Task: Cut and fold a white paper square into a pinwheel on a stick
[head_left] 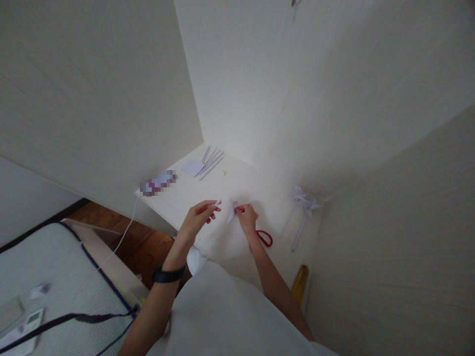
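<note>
Over the white table, my left hand [200,216] has its fingers closed on a small white piece [217,203], too small to make out exactly. Beside it, my right hand [246,215] pinches a folded white paper pinwheel [231,212] by its middle. A small gap separates the two hands. Red-handled scissors [264,239] lie by my right wrist, their blades hidden under the arm. To the right, two paper pinwheels [306,201] on thin sticks rest near the wall.
Several thin sticks [212,165] and a square paper sheet [193,168] lie at the table's back left. Small white bits [224,173] are close by. A blurred-out object [159,183] with a white cable [128,227] sits at the left edge. A yellow object [300,284] stands near my right forearm.
</note>
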The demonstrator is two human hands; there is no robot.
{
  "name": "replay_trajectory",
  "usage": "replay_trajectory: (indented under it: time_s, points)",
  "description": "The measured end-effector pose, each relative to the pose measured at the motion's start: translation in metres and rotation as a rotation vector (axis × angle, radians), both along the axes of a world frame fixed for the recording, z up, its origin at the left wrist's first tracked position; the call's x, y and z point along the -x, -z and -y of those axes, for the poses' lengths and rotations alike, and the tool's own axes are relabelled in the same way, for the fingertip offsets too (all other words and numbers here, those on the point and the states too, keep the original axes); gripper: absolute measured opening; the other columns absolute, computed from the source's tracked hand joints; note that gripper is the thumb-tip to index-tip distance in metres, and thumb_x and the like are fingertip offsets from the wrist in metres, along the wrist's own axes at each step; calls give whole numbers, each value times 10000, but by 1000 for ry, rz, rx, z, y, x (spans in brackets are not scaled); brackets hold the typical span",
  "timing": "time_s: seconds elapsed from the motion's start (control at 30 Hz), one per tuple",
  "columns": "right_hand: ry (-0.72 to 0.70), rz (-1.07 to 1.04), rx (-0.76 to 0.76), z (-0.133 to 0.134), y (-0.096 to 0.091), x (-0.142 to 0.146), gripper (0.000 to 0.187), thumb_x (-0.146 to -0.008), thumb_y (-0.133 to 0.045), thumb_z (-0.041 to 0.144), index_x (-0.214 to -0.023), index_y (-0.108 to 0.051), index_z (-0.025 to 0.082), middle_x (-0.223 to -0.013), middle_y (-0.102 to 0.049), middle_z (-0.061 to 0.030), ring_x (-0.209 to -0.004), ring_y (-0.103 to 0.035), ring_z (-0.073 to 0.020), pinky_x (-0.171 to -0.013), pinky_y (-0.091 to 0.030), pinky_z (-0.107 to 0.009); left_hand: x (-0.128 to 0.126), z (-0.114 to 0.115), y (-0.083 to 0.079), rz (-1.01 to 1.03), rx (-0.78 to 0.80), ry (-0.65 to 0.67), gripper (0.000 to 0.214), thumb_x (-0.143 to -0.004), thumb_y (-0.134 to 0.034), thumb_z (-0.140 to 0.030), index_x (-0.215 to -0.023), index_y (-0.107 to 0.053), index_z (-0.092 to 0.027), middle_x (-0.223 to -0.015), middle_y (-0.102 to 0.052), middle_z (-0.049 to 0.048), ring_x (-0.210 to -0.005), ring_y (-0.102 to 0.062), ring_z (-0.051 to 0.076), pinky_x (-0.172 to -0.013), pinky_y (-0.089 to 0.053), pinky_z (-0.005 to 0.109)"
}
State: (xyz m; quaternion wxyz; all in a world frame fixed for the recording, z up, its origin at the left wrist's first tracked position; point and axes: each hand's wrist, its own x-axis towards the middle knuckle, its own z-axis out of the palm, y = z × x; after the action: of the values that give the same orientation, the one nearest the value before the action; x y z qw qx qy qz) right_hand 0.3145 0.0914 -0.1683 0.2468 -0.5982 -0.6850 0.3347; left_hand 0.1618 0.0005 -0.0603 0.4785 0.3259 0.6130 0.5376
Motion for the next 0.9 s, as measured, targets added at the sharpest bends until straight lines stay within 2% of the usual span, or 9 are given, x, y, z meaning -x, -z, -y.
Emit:
replay_trajectory:
  time_s: [0.1, 0.23, 0.33, 0.5, 0.73, 0.9]
  points:
    - [7, -221, 2, -14, -23, -6, 321, -942, -596, 324, -1221, -586, 165, -1229, -625, -94, -1037, -648, -227, -869, -564, -438, -1, 4, -14, 18, -45, -36, 326, -695, -774, -386, -934, -743, -166, -818, -737, 56, -636, -579, 126, -598, -428, 250]
    - [-20, -505, -8, -20, -65, -8, 272, -941, -596, 337, -1135, -619, 147, -1116, -663, -74, -942, -665, -198, -817, -569, -399, 0, 8, -32, 56, -105, -76, 270, -687, -795, -334, -902, -747, -178, -817, -732, 38, -677, -614, 131, -661, -459, 254]
    - [-48, -695, -19, -11, -101, -7, 218, -893, -602, 355, -865, -665, 148, -823, -680, -20, -783, -637, -165, -739, -514, -306, 0, 13, -46, 93, -143, -102, 250, -679, -809, -325, -869, -744, -176, -823, -736, 37, -696, -636, 141, -704, -481, 264]
    - [-110, -893, -14, 15, -148, -4, 173, -793, -646, 356, -772, -637, 184, -727, -636, 16, -689, -570, -142, -642, -436, -247, -3, 23, -69, 169, -193, -169, 175, -671, -812, -275, -792, -728, -181, -776, -720, 4, -702, -644, 122, -734, -488, 238]
    - [-179, -991, -94, 44, -186, -3, 147, -766, -707, 277, -691, -605, 203, -690, -561, 45, -708, -517, -135, -698, -403, -258, -6, 38, -89, 254, -230, -206, 199, -628, -839, -284, -752, -718, -185, -702, -715, -5, -708, -658, 136, -707, -490, 227]
    - [-285, -986, -286, 58, -202, -4, 126, -798, -698, 149, -727, -616, 214, -730, -582, 48, -729, -525, -126, -695, -388, -255, -12, 46, -97, 305, -302, -198, 163, -637, -845, -281, -722, -731, -203, -700, -721, -13, -719, -653, 122, -731, -489, 208]
